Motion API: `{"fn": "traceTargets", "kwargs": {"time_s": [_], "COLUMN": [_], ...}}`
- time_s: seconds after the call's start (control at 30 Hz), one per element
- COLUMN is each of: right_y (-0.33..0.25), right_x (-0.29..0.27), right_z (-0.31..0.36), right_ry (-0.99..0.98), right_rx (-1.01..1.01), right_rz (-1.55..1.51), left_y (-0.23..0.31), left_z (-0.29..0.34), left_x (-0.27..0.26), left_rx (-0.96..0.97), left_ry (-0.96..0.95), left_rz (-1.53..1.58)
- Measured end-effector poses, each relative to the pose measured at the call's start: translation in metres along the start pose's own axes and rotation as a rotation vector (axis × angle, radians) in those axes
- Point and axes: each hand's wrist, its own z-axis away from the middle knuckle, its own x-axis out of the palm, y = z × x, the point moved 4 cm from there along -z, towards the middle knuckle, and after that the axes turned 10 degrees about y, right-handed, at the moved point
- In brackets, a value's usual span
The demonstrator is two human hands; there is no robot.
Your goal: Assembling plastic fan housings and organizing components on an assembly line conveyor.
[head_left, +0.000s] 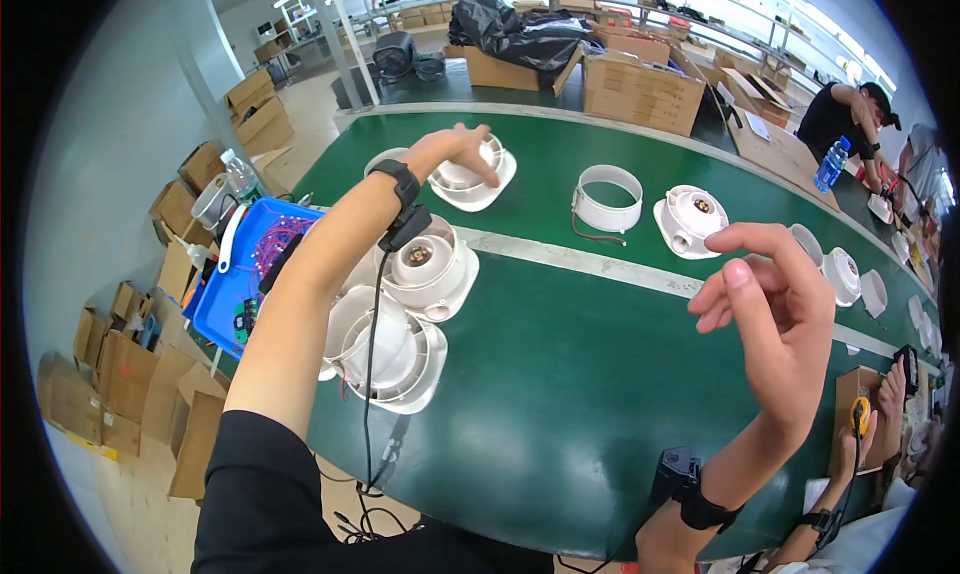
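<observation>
At the far left of the green table, my left hand (pixel 462 154) reaches over a white plastic fan housing (pixel 470 200) with a squarish base, its fingers spread across the top and bent over the rim. How firmly it grips is partly hidden by the hand itself. My right hand (pixel 778 319) is raised above the table's right side, empty, with thumb and forefinger apart and the other fingers curled. Beyond it sits another white housing (pixel 690 217) with a brass-coloured centre. A white ring (pixel 609 214) with a brown wire stands left of that one.
More white housings (pixel 428 264) and a white ring (pixel 360 336) crowd the table beside my left forearm. A blue tray (pixel 212 319) holds wires and small parts. Cardboard boxes (pixel 640 92) line the far side. Other people (pixel 845 114) work at the right, one hand holding a yellow tool (pixel 860 416).
</observation>
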Motion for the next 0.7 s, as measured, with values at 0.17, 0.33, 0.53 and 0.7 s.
{"fn": "traceTargets", "kwargs": {"time_s": [0.17,0.33,0.53,0.7], "right_y": [-0.001,0.005,-0.006,-0.014], "right_x": [0.001,0.014,0.018,0.035], "right_z": [0.0,0.001,0.008,0.012], "right_ry": [0.011,-0.026,-0.063,-0.13], "right_rx": [0.005,0.033,-0.006,-0.043], "right_rz": [0.009,0.036,0.068,0.062], "left_y": [-0.005,0.029,0.086,0.076], "left_z": [-0.007,0.017,0.185,0.334], "left_x": [0.027,-0.012,-0.102,-0.158], "left_rx": [0.065,0.268,0.681,0.895], "left_ry": [-0.19,0.025,0.04,0.29], "left_rz": [-0.014,-0.065,0.174,0.385]}}
